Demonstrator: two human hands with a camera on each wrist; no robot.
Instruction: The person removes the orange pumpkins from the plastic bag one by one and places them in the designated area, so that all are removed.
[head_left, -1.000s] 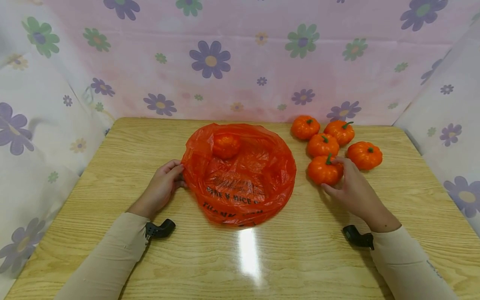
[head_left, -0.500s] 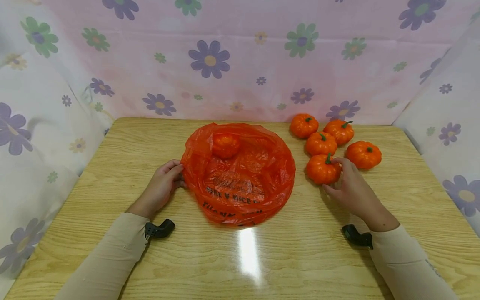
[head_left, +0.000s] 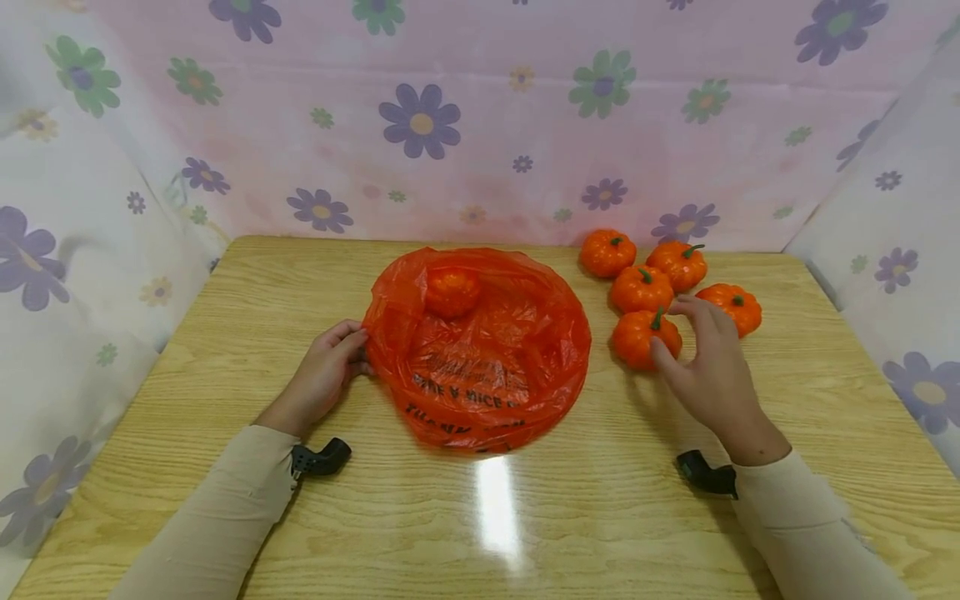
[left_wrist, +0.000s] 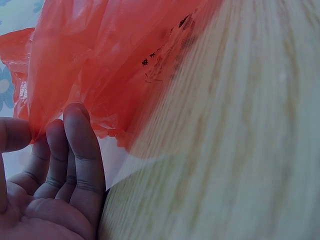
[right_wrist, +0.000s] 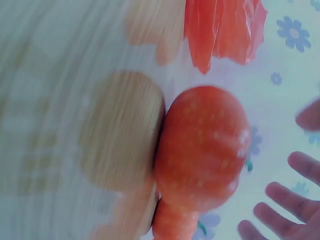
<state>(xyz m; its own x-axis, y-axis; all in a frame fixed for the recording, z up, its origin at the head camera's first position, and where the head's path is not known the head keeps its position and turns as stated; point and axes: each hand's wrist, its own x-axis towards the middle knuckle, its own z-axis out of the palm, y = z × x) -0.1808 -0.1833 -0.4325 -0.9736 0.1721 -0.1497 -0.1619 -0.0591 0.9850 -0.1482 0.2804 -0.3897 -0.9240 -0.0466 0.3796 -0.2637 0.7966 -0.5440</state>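
Observation:
A thin red plastic bag (head_left: 558,392) with black printed lettering lies with its mouth spread, and one small orange pumpkin (head_left: 453,293) sits inside. My left hand (head_left: 327,367) pinches the left rim of the bag between thumb and fingers, as the left wrist view also shows. My right hand (head_left: 712,362) hovers over the nearest loose pumpkin (head_left: 636,340), its fingers spread and relaxed. In the right wrist view the fingers (right_wrist: 287,197) stand apart from that pumpkin (right_wrist: 205,147).
Several more orange pumpkins (head_left: 642,292) with green stems cluster at the back right of the wooden table (head_left: 420,525). A flowered cloth (head_left: 480,183) hangs behind the table and at both sides. Each wrist carries a black camera mount (head_left: 322,458).
My right hand has lifted off the nearest loose pumpkin, its fingers moving up and away. That pumpkin stays in place. My left hand and the bag have not visibly moved.

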